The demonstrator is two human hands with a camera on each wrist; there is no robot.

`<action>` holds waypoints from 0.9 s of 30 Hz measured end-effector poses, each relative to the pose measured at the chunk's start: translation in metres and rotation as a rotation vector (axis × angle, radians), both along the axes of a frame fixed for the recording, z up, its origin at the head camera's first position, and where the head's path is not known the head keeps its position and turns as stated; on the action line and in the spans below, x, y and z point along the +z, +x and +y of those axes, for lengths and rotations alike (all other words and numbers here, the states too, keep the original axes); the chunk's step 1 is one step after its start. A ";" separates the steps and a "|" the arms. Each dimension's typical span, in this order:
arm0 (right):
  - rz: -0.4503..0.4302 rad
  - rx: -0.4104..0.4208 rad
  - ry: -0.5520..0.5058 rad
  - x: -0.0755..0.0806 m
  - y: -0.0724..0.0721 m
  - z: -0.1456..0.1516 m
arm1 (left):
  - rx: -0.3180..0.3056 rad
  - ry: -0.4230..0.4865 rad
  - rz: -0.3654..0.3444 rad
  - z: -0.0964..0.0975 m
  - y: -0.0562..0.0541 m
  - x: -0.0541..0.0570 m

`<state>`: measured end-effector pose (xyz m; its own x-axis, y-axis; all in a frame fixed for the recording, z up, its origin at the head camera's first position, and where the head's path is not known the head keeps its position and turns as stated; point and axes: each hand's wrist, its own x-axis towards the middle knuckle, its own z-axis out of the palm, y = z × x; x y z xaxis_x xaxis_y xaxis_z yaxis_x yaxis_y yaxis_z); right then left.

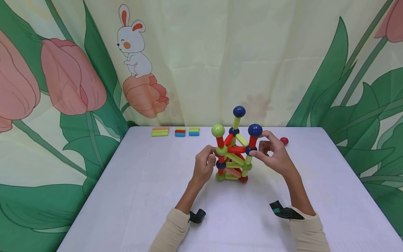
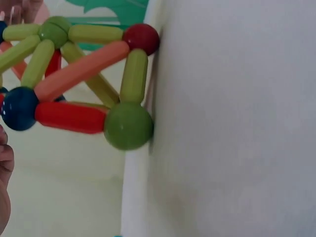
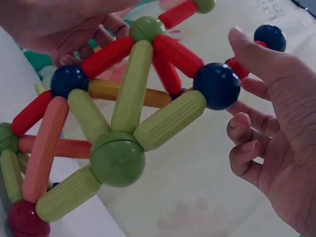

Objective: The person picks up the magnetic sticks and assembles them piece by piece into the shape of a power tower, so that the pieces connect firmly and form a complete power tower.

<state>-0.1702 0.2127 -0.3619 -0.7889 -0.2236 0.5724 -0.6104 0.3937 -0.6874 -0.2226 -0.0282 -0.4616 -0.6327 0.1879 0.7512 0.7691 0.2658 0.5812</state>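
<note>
A person's right hand (image 1: 277,154) pinches a dark blue ball joint (image 3: 216,86) on a tower (image 1: 236,149) of glossy balls and ridged rods in yellow-green, red, orange and blue, standing upright on a white desk (image 1: 141,196). The left hand (image 1: 203,164) is at the other side, beside a light green ball joint (image 1: 221,151), its fingers bent; whether they grip cannot be told. Balls, one light green (image 1: 218,131) and two dark blue, cap three uprights. A loose red ball (image 1: 284,141) lies right; coloured rods (image 1: 180,134) line the far edge, left, before a tulip-and-rabbit cloth (image 1: 198,70).
</note>
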 end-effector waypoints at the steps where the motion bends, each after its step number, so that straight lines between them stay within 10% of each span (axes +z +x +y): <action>1: -0.002 -0.002 0.010 0.001 0.002 -0.002 | 0.010 0.012 -0.012 -0.003 -0.002 0.000; 17: -0.031 -0.039 0.164 -0.030 -0.017 0.004 | 0.637 -0.003 -0.640 -0.116 -0.100 -0.027; 27: -0.037 -0.071 0.175 -0.038 -0.018 -0.002 | 0.623 -0.224 -0.778 -0.166 -0.124 -0.034</action>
<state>-0.1885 0.2107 -0.3999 -0.8259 -0.2606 0.5000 -0.5526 0.5503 -0.6259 -0.3466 -0.1943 -0.4955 -0.9636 -0.2557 0.0779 -0.1128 0.6532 0.7487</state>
